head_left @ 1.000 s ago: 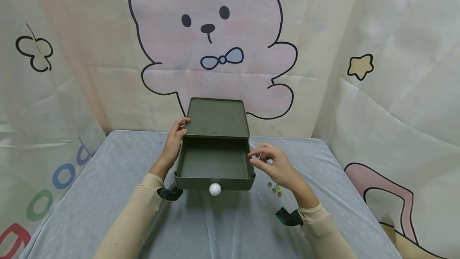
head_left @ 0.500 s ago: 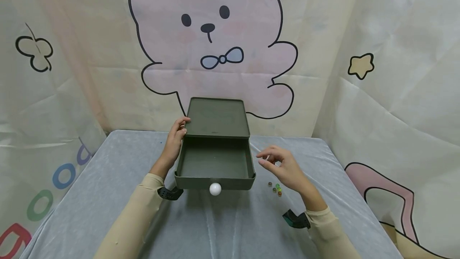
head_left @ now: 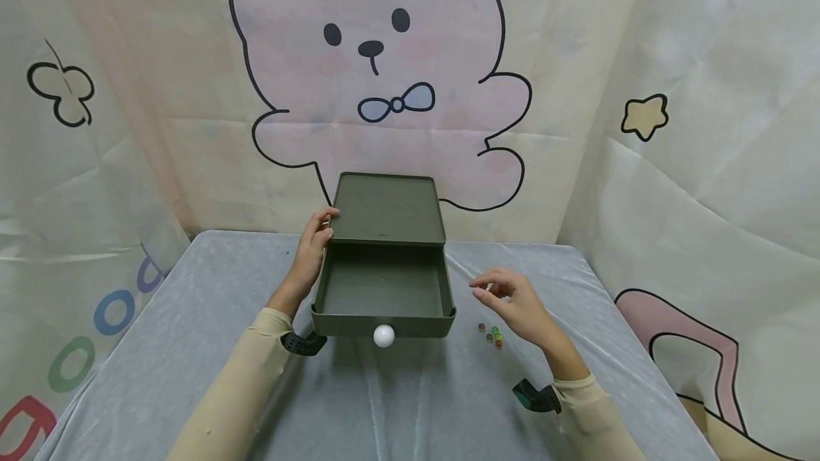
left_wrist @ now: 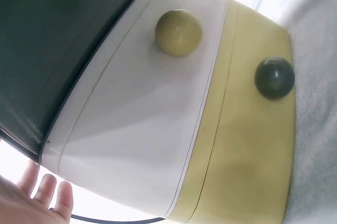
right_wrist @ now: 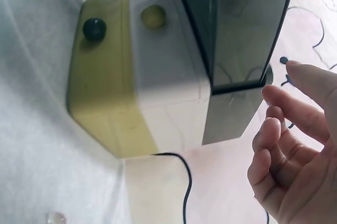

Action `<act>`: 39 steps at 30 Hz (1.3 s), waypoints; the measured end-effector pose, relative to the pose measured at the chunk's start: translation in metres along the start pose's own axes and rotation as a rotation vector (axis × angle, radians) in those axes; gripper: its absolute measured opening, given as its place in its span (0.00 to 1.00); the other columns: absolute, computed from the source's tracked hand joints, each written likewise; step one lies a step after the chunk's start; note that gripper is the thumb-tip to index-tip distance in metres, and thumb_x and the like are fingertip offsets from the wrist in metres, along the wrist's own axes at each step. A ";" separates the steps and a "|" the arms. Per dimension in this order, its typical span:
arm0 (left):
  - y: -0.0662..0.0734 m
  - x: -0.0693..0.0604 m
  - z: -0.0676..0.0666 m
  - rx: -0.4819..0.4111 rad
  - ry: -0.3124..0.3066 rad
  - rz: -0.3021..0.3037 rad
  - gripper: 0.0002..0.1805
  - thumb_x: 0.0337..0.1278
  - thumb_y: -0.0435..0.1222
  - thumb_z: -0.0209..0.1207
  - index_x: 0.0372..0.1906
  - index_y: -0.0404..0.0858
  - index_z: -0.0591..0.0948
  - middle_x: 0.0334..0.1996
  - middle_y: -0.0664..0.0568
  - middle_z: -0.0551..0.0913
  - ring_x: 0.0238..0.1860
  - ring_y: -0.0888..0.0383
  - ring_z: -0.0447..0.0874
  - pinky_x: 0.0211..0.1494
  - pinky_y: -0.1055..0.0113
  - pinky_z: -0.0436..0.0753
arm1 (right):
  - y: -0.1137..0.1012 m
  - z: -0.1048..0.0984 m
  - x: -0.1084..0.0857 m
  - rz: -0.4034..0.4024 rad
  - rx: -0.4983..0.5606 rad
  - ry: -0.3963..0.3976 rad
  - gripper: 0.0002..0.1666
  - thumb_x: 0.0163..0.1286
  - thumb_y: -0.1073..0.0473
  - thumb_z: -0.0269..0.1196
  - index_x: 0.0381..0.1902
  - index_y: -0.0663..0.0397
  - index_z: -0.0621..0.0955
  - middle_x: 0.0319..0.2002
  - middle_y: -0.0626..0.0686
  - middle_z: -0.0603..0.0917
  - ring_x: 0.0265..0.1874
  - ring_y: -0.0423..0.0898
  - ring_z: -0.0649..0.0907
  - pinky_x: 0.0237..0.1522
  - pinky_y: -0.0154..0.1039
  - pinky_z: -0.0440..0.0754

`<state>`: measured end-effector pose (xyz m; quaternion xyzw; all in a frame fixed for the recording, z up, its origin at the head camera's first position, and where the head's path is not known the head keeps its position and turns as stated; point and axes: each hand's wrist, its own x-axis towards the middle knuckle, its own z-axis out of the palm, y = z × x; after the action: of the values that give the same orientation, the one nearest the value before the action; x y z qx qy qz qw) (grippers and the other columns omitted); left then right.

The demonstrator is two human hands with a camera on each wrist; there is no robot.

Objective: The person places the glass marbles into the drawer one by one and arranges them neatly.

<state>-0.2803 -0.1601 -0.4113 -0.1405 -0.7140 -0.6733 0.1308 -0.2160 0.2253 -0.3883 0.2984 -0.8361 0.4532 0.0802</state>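
My left hand (head_left: 306,255), fingers loosely extended, rested against the left side of the box (head_left: 389,210), presumably steadying it with the drawer (head_left: 346,326) pulled out. My right hand (head_left: 517,304), half-curled and visibly gripping nothing, hung apart from it, near the marbles (head_left: 490,338) on the table (head_left: 224,297).

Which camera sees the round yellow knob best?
The left wrist view: there the yellow knob is big and whole. The right wrist view shows it whole too, but smaller and blurrier. The head view doesn't show it; from up there you see the open green drawer.
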 end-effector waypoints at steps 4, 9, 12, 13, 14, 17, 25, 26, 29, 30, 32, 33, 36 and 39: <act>0.000 0.000 0.000 0.000 -0.005 -0.003 0.24 0.75 0.34 0.38 0.71 0.37 0.65 0.77 0.41 0.56 0.78 0.44 0.51 0.76 0.40 0.54 | 0.009 -0.001 -0.003 0.013 -0.001 0.011 0.10 0.69 0.69 0.63 0.45 0.56 0.87 0.38 0.56 0.86 0.27 0.38 0.77 0.33 0.34 0.77; -0.001 0.001 0.000 0.001 -0.002 -0.003 0.24 0.75 0.34 0.38 0.71 0.36 0.65 0.77 0.41 0.56 0.77 0.43 0.51 0.76 0.40 0.54 | 0.021 -0.002 -0.007 0.024 0.009 0.019 0.10 0.70 0.69 0.63 0.45 0.57 0.87 0.38 0.59 0.86 0.27 0.38 0.78 0.32 0.34 0.77; -0.001 0.002 0.000 -0.010 0.003 0.004 0.24 0.74 0.34 0.38 0.70 0.36 0.66 0.76 0.40 0.57 0.77 0.43 0.52 0.75 0.41 0.55 | 0.028 -0.004 -0.009 0.030 0.013 0.021 0.10 0.70 0.69 0.62 0.45 0.58 0.87 0.37 0.60 0.85 0.24 0.37 0.76 0.29 0.33 0.75; -0.001 0.002 0.000 -0.012 0.006 0.007 0.24 0.74 0.34 0.38 0.70 0.35 0.66 0.76 0.40 0.57 0.76 0.43 0.52 0.75 0.41 0.55 | 0.030 -0.004 -0.009 0.034 0.017 0.021 0.09 0.70 0.69 0.62 0.45 0.58 0.87 0.37 0.61 0.85 0.23 0.36 0.76 0.28 0.33 0.75; -0.001 0.002 0.000 -0.014 0.007 0.008 0.24 0.74 0.34 0.39 0.70 0.35 0.66 0.76 0.40 0.57 0.76 0.43 0.53 0.75 0.41 0.55 | 0.032 -0.004 -0.010 0.040 0.016 0.021 0.09 0.70 0.68 0.62 0.45 0.58 0.87 0.35 0.60 0.84 0.22 0.36 0.74 0.26 0.33 0.74; -0.001 0.002 0.000 -0.014 0.010 0.007 0.24 0.74 0.34 0.38 0.70 0.35 0.66 0.75 0.39 0.57 0.76 0.43 0.53 0.75 0.42 0.55 | 0.037 -0.004 -0.012 0.066 0.019 0.012 0.09 0.71 0.67 0.62 0.45 0.60 0.87 0.30 0.57 0.83 0.19 0.33 0.70 0.24 0.33 0.72; -0.001 0.001 0.000 -0.019 0.003 0.002 0.23 0.74 0.34 0.38 0.70 0.35 0.66 0.75 0.40 0.57 0.76 0.44 0.52 0.76 0.42 0.55 | 0.059 -0.003 -0.020 0.146 0.009 -0.012 0.10 0.72 0.64 0.63 0.45 0.62 0.87 0.26 0.45 0.81 0.18 0.33 0.71 0.22 0.34 0.71; -0.001 0.001 0.000 -0.017 0.003 0.000 0.24 0.74 0.34 0.38 0.70 0.35 0.66 0.76 0.40 0.57 0.76 0.44 0.52 0.76 0.42 0.54 | 0.063 -0.002 -0.021 0.153 0.004 -0.013 0.10 0.72 0.64 0.63 0.45 0.62 0.87 0.26 0.45 0.81 0.19 0.33 0.72 0.22 0.34 0.72; -0.001 0.001 0.000 -0.012 -0.001 -0.010 0.24 0.74 0.34 0.38 0.70 0.35 0.65 0.76 0.40 0.57 0.77 0.43 0.52 0.76 0.42 0.54 | 0.071 -0.001 -0.025 0.168 -0.008 -0.020 0.10 0.72 0.63 0.62 0.45 0.62 0.87 0.28 0.51 0.84 0.20 0.34 0.76 0.23 0.34 0.74; -0.001 0.001 0.000 -0.010 -0.003 -0.012 0.24 0.74 0.34 0.38 0.70 0.35 0.65 0.76 0.40 0.56 0.77 0.43 0.52 0.76 0.42 0.54 | 0.074 -0.001 -0.026 0.179 -0.009 -0.024 0.10 0.72 0.63 0.62 0.45 0.63 0.87 0.29 0.54 0.85 0.21 0.35 0.77 0.24 0.34 0.75; -0.001 0.000 0.000 -0.006 -0.003 -0.013 0.24 0.74 0.34 0.38 0.71 0.35 0.65 0.76 0.40 0.56 0.77 0.43 0.52 0.76 0.42 0.54 | 0.078 0.000 -0.027 0.194 -0.009 -0.031 0.11 0.72 0.63 0.62 0.46 0.64 0.87 0.33 0.61 0.87 0.23 0.38 0.79 0.26 0.34 0.77; -0.001 0.000 0.000 -0.005 -0.002 -0.014 0.24 0.74 0.34 0.38 0.71 0.35 0.65 0.76 0.40 0.56 0.77 0.43 0.52 0.76 0.42 0.54 | 0.080 0.000 -0.028 0.204 -0.006 -0.036 0.12 0.73 0.62 0.62 0.46 0.65 0.86 0.35 0.65 0.87 0.24 0.40 0.80 0.27 0.35 0.78; 0.000 0.000 0.001 -0.004 0.000 -0.014 0.24 0.74 0.34 0.38 0.71 0.36 0.65 0.76 0.40 0.56 0.77 0.44 0.51 0.76 0.42 0.54 | 0.087 0.002 -0.030 0.235 0.002 -0.055 0.14 0.73 0.61 0.62 0.48 0.68 0.85 0.41 0.71 0.86 0.26 0.44 0.83 0.30 0.37 0.81; 0.000 0.001 0.001 -0.006 0.004 -0.013 0.24 0.75 0.34 0.38 0.71 0.36 0.65 0.76 0.41 0.56 0.77 0.44 0.51 0.76 0.42 0.54 | 0.093 0.002 -0.032 0.251 0.015 -0.076 0.16 0.73 0.61 0.61 0.49 0.71 0.84 0.44 0.72 0.86 0.27 0.47 0.84 0.31 0.39 0.81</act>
<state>-0.2809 -0.1593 -0.4111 -0.1351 -0.7127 -0.6765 0.1275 -0.2433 0.2752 -0.4684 0.2090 -0.8659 0.4542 -0.0108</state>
